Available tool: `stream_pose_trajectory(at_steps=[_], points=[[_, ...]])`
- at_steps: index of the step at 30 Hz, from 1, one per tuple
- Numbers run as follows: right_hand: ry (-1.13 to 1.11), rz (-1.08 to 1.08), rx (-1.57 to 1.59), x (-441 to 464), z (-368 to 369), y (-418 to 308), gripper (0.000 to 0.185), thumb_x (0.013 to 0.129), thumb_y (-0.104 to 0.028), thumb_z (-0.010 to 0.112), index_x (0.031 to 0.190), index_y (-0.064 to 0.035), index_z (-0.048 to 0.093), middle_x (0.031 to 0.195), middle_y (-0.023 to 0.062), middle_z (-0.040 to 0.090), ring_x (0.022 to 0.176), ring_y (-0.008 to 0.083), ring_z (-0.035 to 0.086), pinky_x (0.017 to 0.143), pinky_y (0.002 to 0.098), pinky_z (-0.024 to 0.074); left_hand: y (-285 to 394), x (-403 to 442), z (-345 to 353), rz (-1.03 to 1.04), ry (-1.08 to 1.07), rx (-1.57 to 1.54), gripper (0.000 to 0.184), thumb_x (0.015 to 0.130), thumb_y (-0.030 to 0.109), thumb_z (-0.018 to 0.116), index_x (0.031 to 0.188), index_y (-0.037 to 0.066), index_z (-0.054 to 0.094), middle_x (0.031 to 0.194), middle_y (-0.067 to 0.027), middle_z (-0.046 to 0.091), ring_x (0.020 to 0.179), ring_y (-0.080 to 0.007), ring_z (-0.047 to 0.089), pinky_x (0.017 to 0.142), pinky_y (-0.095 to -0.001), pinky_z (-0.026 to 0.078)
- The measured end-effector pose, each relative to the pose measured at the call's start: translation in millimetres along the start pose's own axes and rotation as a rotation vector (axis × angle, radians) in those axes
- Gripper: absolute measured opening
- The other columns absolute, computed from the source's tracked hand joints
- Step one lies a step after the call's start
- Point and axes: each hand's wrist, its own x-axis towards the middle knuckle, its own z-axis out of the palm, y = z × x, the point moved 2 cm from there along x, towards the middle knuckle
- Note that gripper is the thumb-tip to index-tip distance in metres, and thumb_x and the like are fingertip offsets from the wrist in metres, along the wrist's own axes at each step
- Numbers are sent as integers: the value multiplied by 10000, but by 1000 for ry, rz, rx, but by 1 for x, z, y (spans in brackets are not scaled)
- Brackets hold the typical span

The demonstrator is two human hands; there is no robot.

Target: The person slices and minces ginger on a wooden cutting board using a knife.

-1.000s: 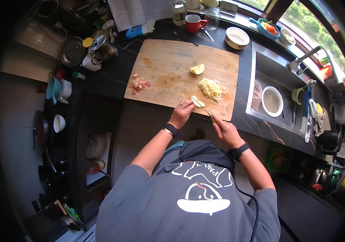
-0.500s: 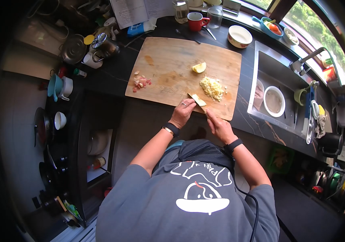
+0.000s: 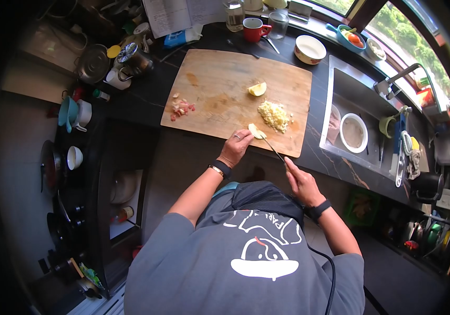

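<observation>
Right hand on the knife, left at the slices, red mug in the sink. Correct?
No: the head view shows the red mug on the counter, beyond the board. The rest holds: right hand on the knife, left hand at the slices.

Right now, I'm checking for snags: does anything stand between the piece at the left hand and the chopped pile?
Nothing visible does: only bare cutting board separates the pale piece from the chopped pile. The knife meets the piece from the near right side.
</observation>
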Motion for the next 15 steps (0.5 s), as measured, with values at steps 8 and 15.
stream_pose_trajectory(at_steps=[8,15], points=[[-22,-107,-105,56,35,1,501,971,-166,576,1452,-151,437,960,189,700,815,389,678,698,470,542,1,-1,2,0,-7,50,211,804,-24,649,1012,2,671,1057,-107,655,1001,-291,633,858,-372,544],[-8,-113,-92,66,55,15,497,975,-206,570,1451,-165,435,948,207,704,780,408,678,675,496,544,3,0,1,-21,3,53,199,803,-21,644,1000,0,668,1057,-112,655,1003,-291,632,874,-373,545]])
